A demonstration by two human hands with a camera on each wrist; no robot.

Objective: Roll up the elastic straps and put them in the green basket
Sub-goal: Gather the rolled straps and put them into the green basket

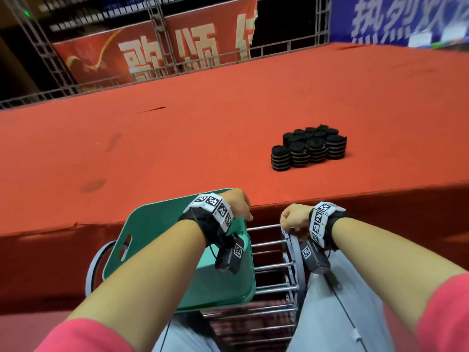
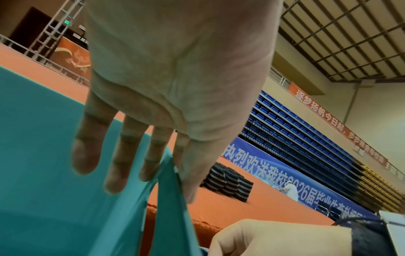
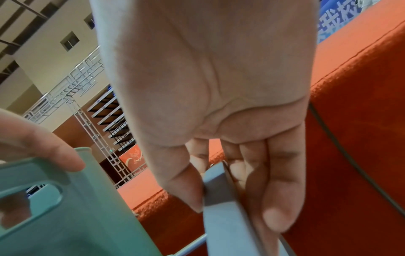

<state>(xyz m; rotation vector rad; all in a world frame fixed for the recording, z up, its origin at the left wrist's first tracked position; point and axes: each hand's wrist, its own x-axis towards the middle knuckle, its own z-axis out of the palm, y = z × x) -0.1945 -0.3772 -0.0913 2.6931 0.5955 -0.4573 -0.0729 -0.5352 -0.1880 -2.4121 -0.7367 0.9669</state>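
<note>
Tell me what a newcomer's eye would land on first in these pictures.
First the wide red carpeted stage, bare but for a tight stack of black rolled elastic straps towards its right. Next, in front of the stage edge, the green basket: the left hand holds its rim, while the right hand grips a grey bar of the metal cart beside it.

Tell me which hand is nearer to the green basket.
Left. The left hand holds the green basket's rim, its fingers inside the wall. The right hand is apart from it, gripping the grey cart frame beside the basket.
</note>
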